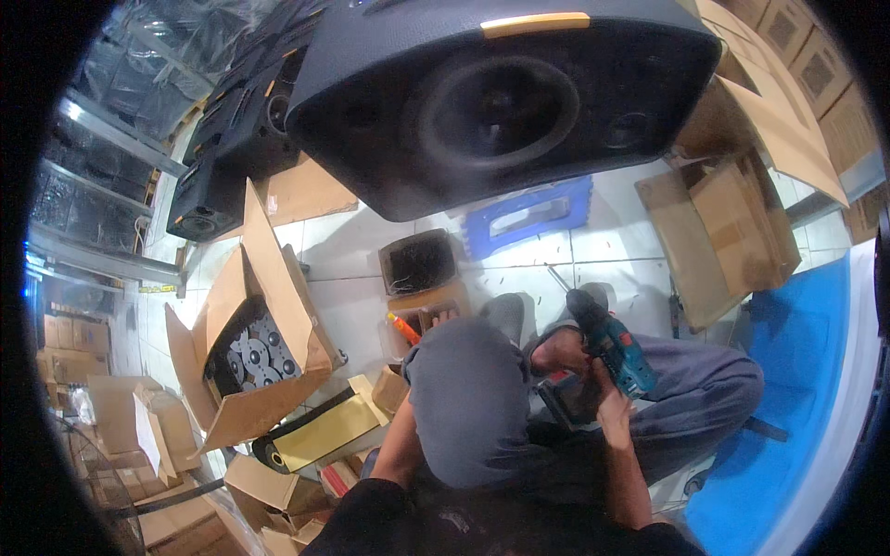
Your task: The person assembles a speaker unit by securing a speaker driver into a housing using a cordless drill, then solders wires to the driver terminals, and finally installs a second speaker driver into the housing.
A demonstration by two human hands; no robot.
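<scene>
My right hand [607, 394] is wrapped round the grip of a teal and black cordless drill [619, 352]. The drill's long thin bit points up and to the left, over the tiles, and its battery sits low by my foot. My left hand [444, 317] is mostly hidden behind my raised knee. Only some fingertips show, at a small open cardboard box [452, 298], and what they touch I cannot make out. Beside that box is an orange tool or marker [403, 327]. Ahead looms a large black speaker cabinet [371, 139] with a round cone.
A blue plastic stool [477, 232] lies beneath the speaker. A black bin [419, 263] stands in front of me. On the left, an open carton [315, 347] holds round grey parts [255, 357]. Another carton [732, 232] is at right, near a blue surface [788, 371]. Small screws dot the tiles.
</scene>
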